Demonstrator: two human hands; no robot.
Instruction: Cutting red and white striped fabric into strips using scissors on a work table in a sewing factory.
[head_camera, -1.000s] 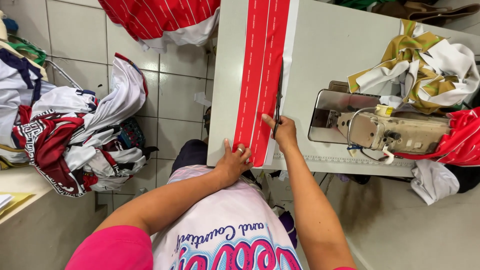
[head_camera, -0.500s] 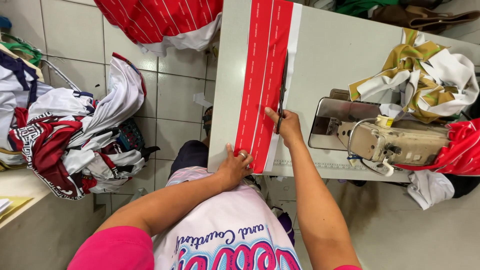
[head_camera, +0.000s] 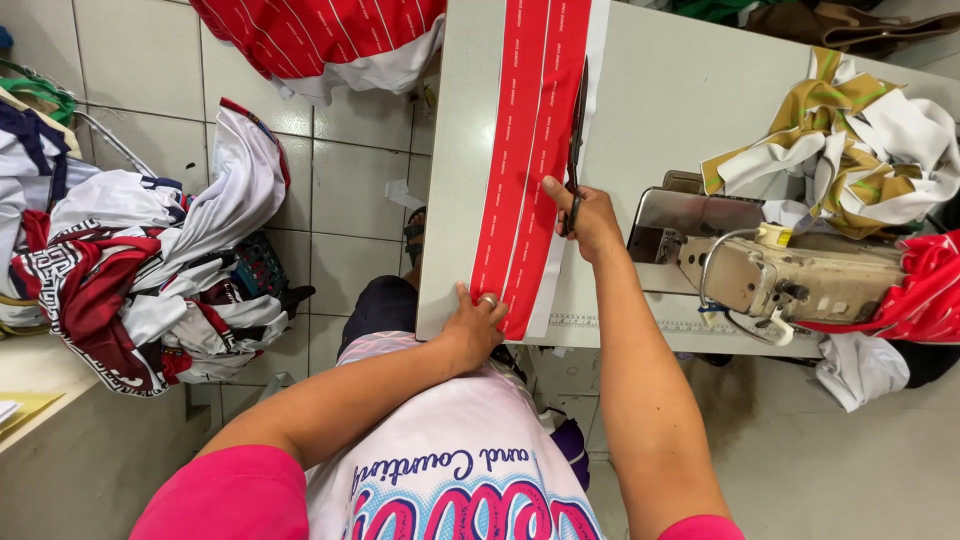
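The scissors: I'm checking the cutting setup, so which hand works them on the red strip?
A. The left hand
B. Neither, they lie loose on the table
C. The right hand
C: the right hand grips the scissors along the red strip, while the left hand presses its near end.

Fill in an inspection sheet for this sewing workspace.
Surface: pale grey table.
Job's things: long red fabric strip lying flat; dark scissors along its right edge.
Clutter: gold-and-white cloth pile.
Grippers: left hand presses the strip's near end; right hand holds the scissors.
Cables: thin wire on the beige sewing machine.
Surroundings: garment heap on tiled floor.
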